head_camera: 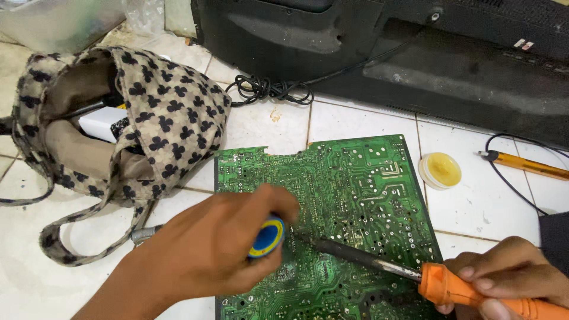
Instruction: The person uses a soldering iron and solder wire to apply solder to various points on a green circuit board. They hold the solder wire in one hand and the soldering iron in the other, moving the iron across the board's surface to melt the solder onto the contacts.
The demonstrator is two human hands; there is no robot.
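Right hand (510, 275) cut off at frame's 4 o'clock corner, closed on orange soldering iron (415, 274), tip on green circuit board (349, 195) at centre. Left hand (219, 246) fist-tight round blue/yellow tool (268, 237), mostly hidden; can't ID it. Patterned bag (160, 112) at 10 o'clock.

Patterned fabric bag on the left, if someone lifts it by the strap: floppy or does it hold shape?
Probably floppy: the patterned bag already slumps on the tiled floor, mouth sagging open. Its strap lies in a limp loop. The items inside might shift or spill.
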